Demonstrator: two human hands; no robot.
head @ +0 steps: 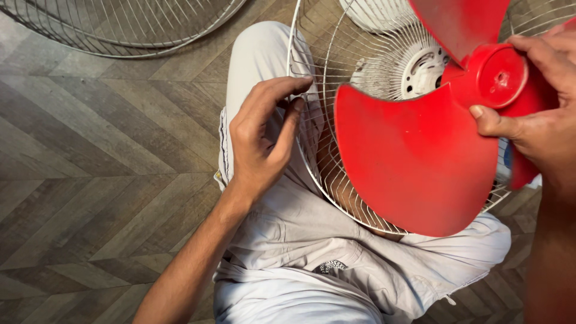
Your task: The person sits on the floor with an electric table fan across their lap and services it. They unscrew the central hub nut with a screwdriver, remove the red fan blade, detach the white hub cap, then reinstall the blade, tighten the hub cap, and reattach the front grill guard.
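Observation:
My right hand (pixel 537 117) grips the hub of a red plastic fan blade (pixel 414 159), held just above a white wire fan guard (pixel 312 129) that rests on my lap. Through the guard's middle the white motor housing (pixel 420 72) shows. My left hand (pixel 264 135) pinches the guard's left rim between thumb and fingers. One broad red blade hangs toward me and hides much of the guard's lower right part. Another blade points up past the frame's top edge.
A second wire fan guard (pixel 126 27) lies on the grey-brown herringbone wood floor (pixel 90 180) at the upper left. I sit on the floor in light grey shorts (pixel 312 240), legs under the fan.

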